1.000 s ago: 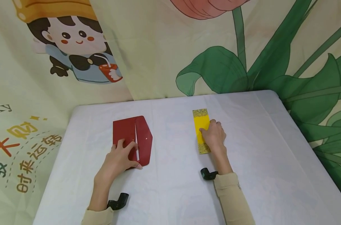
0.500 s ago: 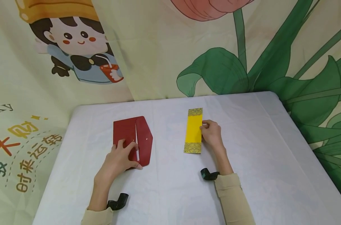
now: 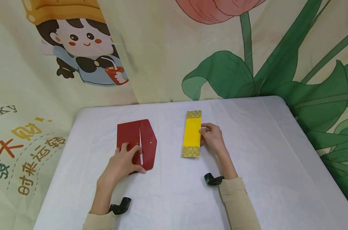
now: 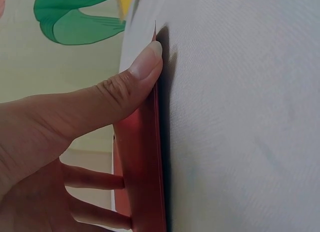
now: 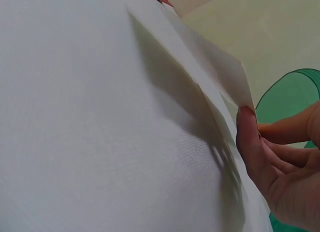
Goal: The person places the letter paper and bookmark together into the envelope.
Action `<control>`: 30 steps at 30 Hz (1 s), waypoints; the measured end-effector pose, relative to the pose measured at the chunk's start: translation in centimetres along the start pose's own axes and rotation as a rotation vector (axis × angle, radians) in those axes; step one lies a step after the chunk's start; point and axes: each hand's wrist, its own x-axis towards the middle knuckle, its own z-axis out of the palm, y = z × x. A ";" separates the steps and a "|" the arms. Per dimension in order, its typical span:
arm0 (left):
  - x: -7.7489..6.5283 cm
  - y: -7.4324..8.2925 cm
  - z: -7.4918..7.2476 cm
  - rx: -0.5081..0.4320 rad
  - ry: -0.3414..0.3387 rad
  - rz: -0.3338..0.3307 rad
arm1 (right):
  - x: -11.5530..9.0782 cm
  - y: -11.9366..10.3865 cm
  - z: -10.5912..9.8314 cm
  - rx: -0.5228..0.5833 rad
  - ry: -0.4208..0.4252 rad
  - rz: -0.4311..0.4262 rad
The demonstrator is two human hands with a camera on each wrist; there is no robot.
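A dark red paper envelope (image 3: 129, 131) lies on the left of the table, its pointed flap (image 3: 148, 143) folded out to the right. A narrow white slit runs along the flap's base. My left hand (image 3: 117, 163) holds the envelope with spread fingertips on its face and the thumb at its near edge, seen closely in the left wrist view. Farther right, my right hand (image 3: 214, 138) pinches the right edge of a yellow folded card (image 3: 192, 132) with patterned bands at both ends. The right wrist view shows the card's pale inner leaves (image 5: 215, 62) standing slightly apart.
A white cloth covers the table (image 3: 174, 198). A printed curtain (image 3: 156, 57) hangs directly behind the far edge. Black wrist-worn devices stick out beside the left forearm (image 3: 100, 199) and the right forearm (image 3: 230, 166).
My right hand shifts left with the yellow card, now gripping its right edge rather than lying over its face. The card tilts the other way. The left hand and envelope stay in place.
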 end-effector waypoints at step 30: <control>-0.1 0.3 0.0 0.007 0.005 -0.012 | -0.1 -1.0 2.3 0.095 -0.185 -0.043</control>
